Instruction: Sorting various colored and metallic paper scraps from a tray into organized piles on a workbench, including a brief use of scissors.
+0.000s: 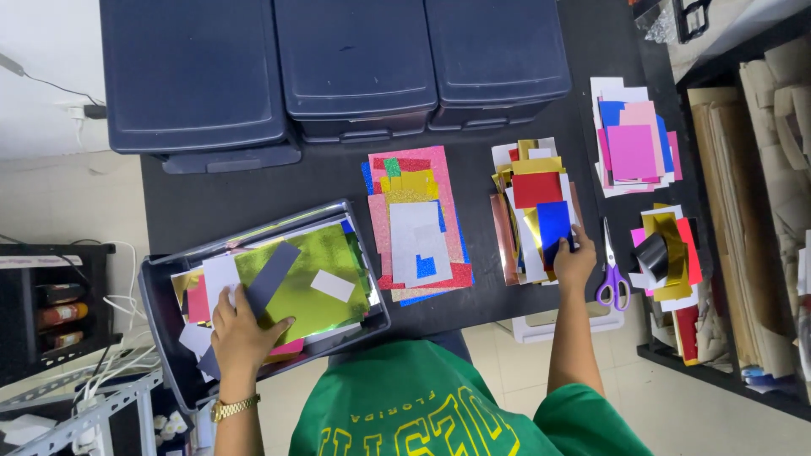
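Head view, looking straight down: your left hand (241, 333) lies with spread fingers in the grey plastic tray (160, 325) at the near left of the black table (325, 181). Its fingertips press on a dark blue-grey paper strip (270, 277) that lies aslant over a large shiny green foil sheet (308, 283); the hand is flat rather than closed, and you cannot tell whether it has actually pinched the strip. A small white paper rectangle (332, 286) rests on the green foil just right of the strip, and pink, white and gold scraps (203, 295) crowd the tray's left side. A gold watch (234, 409) sits on that wrist.

Your right hand (574, 262) reaches to the right and rests on the near edge of a stack of metallic foil sheets (532, 219). Its fingers curl onto a shiny blue foil piece (553, 224) on top of that stack; how firmly they grip it is not clear. A red foil sheet (537, 187) lies just beyond the blue one.

Between the tray and this stack lies a pile of glitter paper in pink, red, gold and blue (418, 224). Just right of your right hand are purple-handled scissors (612, 274). Farther right sit a small heap of gold, red and black foil (667, 253) and, beyond it, a pile of pink, blue and white plain paper (634, 143). Three dark blue lidded plastic bins (355, 59) line the far side of the table.
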